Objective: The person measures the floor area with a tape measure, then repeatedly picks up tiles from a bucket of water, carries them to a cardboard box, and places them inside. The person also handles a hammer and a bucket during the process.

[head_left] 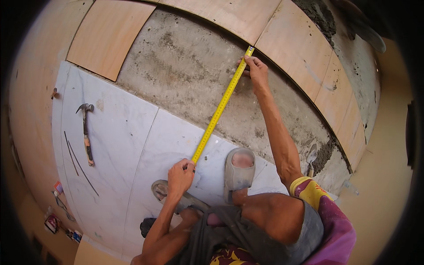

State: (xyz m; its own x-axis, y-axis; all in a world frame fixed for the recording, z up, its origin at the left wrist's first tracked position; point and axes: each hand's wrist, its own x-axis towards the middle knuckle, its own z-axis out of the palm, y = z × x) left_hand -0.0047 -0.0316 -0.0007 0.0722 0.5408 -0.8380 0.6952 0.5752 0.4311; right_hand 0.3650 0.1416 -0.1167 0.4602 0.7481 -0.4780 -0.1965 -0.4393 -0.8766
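Observation:
A yellow tape measure [218, 110] stretches across the bare cement strip [176, 66], from the white marbled tiles up to the wood-look tiles. Its metal end hook touches the edge near the joint between two wood-look tiles [291, 48]. My right hand [257, 70] pinches the blade just below that hook. Down on the white tiles [172, 137], my left hand [181, 177] is closed around the near end of the tape; its case is mostly hidden by the fingers.
A claw hammer [86, 132] and two thin dark rods [77, 161] lie on the white tiles at left. A trowel [312, 159] rests by wet mortar [327, 154] at right. One wood-look tile [110, 37] borders the cement at upper left. My sandalled feet [240, 170] stand on the white tiles.

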